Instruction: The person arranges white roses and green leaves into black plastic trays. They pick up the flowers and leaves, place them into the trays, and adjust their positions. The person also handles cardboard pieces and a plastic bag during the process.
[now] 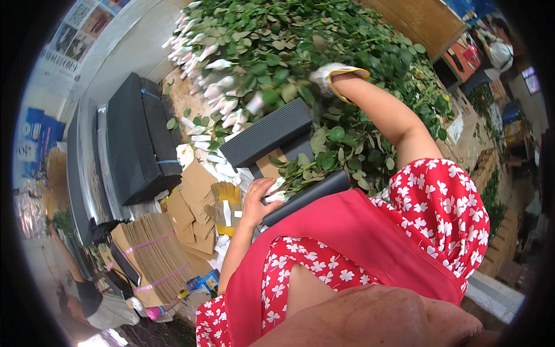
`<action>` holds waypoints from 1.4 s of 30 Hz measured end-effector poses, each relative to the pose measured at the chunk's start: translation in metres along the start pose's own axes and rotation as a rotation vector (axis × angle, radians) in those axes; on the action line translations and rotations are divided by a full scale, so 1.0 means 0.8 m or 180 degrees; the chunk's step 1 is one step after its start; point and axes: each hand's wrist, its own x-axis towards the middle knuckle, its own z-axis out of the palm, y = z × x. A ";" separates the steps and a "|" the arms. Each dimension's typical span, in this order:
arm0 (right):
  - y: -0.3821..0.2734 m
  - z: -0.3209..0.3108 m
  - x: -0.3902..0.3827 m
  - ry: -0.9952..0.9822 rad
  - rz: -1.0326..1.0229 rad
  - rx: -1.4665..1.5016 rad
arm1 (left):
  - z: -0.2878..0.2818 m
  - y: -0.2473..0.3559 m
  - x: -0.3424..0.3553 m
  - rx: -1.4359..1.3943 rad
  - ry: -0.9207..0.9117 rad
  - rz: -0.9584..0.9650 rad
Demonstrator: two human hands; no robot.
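Observation:
My bare left hand [258, 199] curls round the white-sleeved heads of a few roses [278, 196]. Their leafy stems lie in a black ribbed trough, between its raised far side [266, 133] and a dark near edge [309, 198] against my apron. My right hand [335, 78], in a white glove with a yellow cuff, reaches out over a large heap of leafy rose stems [324, 34]. Motion smears its fingers, and leaves partly hide them, so its grip does not show. Many white and pale pink sleeved heads [217, 95] line the heap's left side.
Left of the trough are loose cardboard pieces [191, 202], a yellow-and-grey glove [225, 208], white paper sleeves [217, 165] and a strapped cardboard stack [153, 254]. Black blocks [136, 139] stand behind them. A wooden board [419, 26] borders the heap. Other people work at both sides.

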 end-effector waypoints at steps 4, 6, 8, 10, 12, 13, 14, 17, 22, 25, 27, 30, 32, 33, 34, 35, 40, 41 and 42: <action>-0.011 -0.035 -0.061 0.1390 0.0313 0.0896 | 0.002 -0.004 -0.007 -0.0117 0.0045 -0.0069; -0.007 -0.031 -0.056 0.2649 0.0672 0.1047 | 0.000 -0.005 -0.003 -0.0156 0.0006 -0.0070; -0.025 -0.017 -0.024 0.2280 0.0773 0.0747 | 0.002 -0.005 -0.008 -0.0132 0.0007 -0.0116; -0.035 -0.001 0.009 0.2762 0.0705 0.0606 | 0.002 -0.003 -0.008 -0.0153 0.0038 -0.0181; -0.033 -0.023 0.035 0.1710 0.0796 0.0888 | -0.001 -0.005 -0.010 -0.0108 0.0000 -0.0265; -0.031 -0.044 0.027 0.1441 0.0981 0.0843 | 0.002 -0.007 -0.013 -0.0195 -0.0018 -0.0295; -0.025 -0.055 0.028 0.1950 0.0986 0.0841 | 0.004 -0.009 -0.012 -0.0286 -0.0032 -0.0303; -0.020 -0.081 -0.004 0.3557 0.0554 0.0477 | 0.006 -0.008 -0.012 -0.0264 0.0011 -0.0268; -0.003 -0.149 -0.039 0.3468 0.0579 0.0659 | 0.008 -0.009 -0.017 -0.0297 0.0081 -0.0275; -0.012 -0.166 -0.093 0.4862 -0.0016 0.0526 | 0.003 -0.010 -0.014 -0.0266 0.0048 -0.0231; 0.003 -0.176 -0.117 0.4362 -0.0068 0.2751 | -0.003 -0.009 -0.004 -0.0287 -0.0111 -0.0210; 0.023 -0.149 -0.183 0.5102 -0.0732 -0.0324 | 0.001 -0.018 -0.003 -0.0250 -0.0009 -0.0093; -0.012 -0.120 -0.254 0.3915 -0.0702 -0.0174 | 0.003 -0.009 -0.008 -0.0427 0.0170 -0.0600; -0.019 -0.092 -0.254 0.3438 -0.1009 -0.0092 | 0.005 -0.008 -0.013 -0.0532 0.0300 -0.0670; -0.026 -0.064 -0.250 0.2948 -0.1326 0.0031 | 0.007 -0.007 -0.021 -0.0622 0.0460 -0.0781; -0.025 -0.013 -0.228 0.2526 -0.1475 0.0469 | 0.012 -0.014 -0.023 -0.0557 0.0314 -0.0893; -0.023 0.184 -0.129 0.1021 -0.0775 0.0220 | 0.028 -0.025 -0.017 -0.0465 0.0461 -0.0615; -0.029 0.174 -0.129 0.1004 -0.0706 0.0078 | 0.029 -0.029 -0.019 -0.0418 0.0615 -0.0543; -0.040 0.157 -0.140 0.0972 -0.0600 -0.0029 | 0.031 -0.030 -0.023 -0.0375 0.0717 -0.0455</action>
